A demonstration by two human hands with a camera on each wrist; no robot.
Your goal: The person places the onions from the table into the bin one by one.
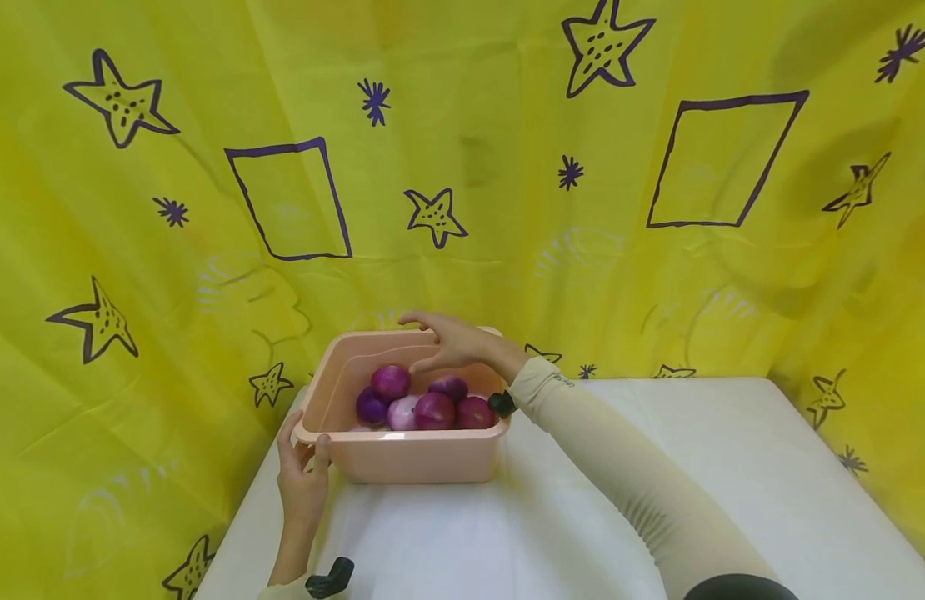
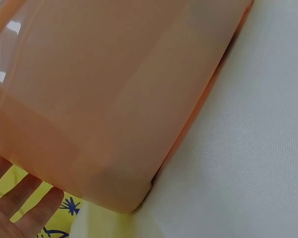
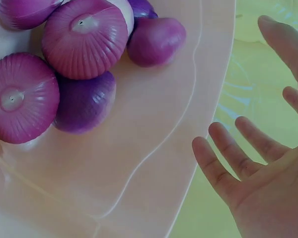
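A peach-coloured plastic bin (image 1: 413, 460) stands on the white table. In it lies a cluster of red onions (image 1: 435, 411), several of them purple or magenta and one paler pink (image 1: 402, 413). My left hand (image 1: 303, 475) holds the bin's near left corner, thumb at the front wall and fingers along the left side. In the left wrist view the fingers (image 2: 42, 208) show beside the bin's wall. My right hand (image 1: 451, 342) hovers at the bin's far rim, behind the onions. Its fingers are spread and it holds nothing, as the right wrist view shows.
The white table (image 1: 657, 467) stretches to the right and in front of the bin. A yellow curtain (image 1: 492, 167) with dark stars and square outlines hangs close behind the table and along its sides. Black straps (image 1: 330, 578) sit at the wrists.
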